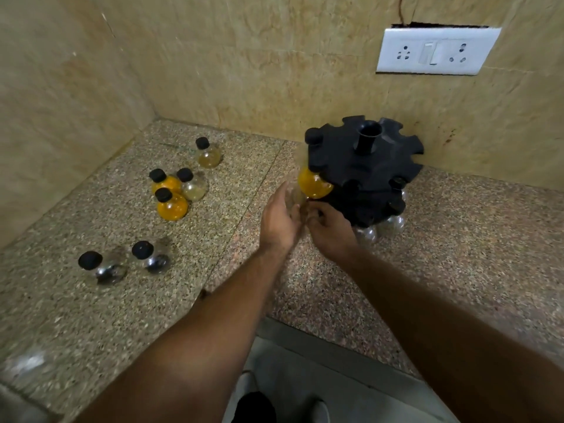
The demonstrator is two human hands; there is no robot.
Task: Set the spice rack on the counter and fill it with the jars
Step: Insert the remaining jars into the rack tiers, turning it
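The black round spice rack [363, 175] stands on the granite counter [457, 239] by the back wall. An orange jar [314, 184] hangs in a slot on its left side, and clear jars [393, 222] hang at its lower front. A blurred clear jar [295, 195] sits between my hands at the rack's front left. My left hand [279, 221] cups this jar from the left. My right hand [331, 232] has its fingertips curled at the jar's dark cap, right against the rack.
Several loose black-capped jars stand on the counter's left: two orange jars [171, 206], pale ones [209, 154] and two clear ones with dark contents [103, 267]. Walls close in at the left and back. A white socket plate [436, 51] is on the back wall.
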